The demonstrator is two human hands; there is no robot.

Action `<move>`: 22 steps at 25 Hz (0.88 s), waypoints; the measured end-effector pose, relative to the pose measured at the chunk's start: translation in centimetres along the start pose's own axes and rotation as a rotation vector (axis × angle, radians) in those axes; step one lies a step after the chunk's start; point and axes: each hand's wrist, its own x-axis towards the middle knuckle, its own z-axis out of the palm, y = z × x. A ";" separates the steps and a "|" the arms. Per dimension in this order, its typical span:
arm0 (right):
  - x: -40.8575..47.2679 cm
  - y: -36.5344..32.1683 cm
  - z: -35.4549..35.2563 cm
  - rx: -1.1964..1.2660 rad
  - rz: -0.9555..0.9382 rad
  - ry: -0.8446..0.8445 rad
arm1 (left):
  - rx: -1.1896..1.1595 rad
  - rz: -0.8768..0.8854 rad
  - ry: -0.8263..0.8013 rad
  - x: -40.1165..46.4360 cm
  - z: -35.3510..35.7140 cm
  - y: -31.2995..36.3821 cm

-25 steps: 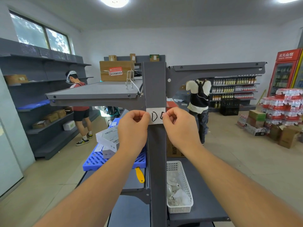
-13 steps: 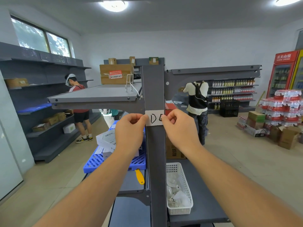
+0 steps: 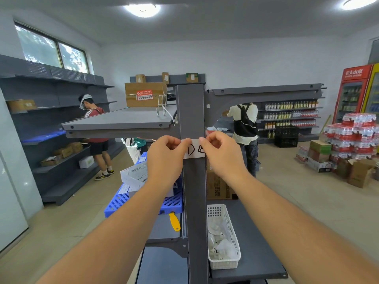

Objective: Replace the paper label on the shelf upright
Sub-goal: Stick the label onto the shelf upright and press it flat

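A white paper label point(image 3: 194, 149) with black handwritten marks lies flat across the dark grey shelf upright point(image 3: 193, 193), just below the upper shelf. My left hand point(image 3: 166, 158) pinches the label's left end with its fingertips. My right hand point(image 3: 221, 153) pinches the right end and covers part of the writing. Both hands hold the label against the upright's front face.
A grey shelf board point(image 3: 121, 121) juts left of the upright. Below sit a white basket point(image 3: 224, 236) of crumpled papers, a blue crate point(image 3: 143, 199) with boxes and a yellow-handled tool point(image 3: 174, 221). Two people stand behind at left point(image 3: 95, 128) and right point(image 3: 245, 128).
The view has tilted slightly, so the label sits a little lower in frame. My fingertips have closed in over more of the label, the right hand covering more of the writing.
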 end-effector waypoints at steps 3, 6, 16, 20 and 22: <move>0.0 0.2 -0.4 0.011 0.004 -0.014 | -0.045 -0.026 -0.035 0.2 -0.4 -0.3; -0.2 0.4 -0.4 0.051 0.033 -0.048 | -0.089 -0.057 -0.051 0.2 -0.6 -0.8; -1.2 1.4 0.2 0.054 -0.008 -0.054 | -0.027 0.032 -0.031 -1.9 0.1 -0.7; -1.0 1.7 -0.7 0.018 -0.024 -0.087 | -0.048 0.035 -0.041 -1.5 -0.2 -1.8; -0.8 2.0 -1.1 -0.018 -0.032 -0.116 | -0.028 0.036 -0.050 -1.4 -0.4 -2.4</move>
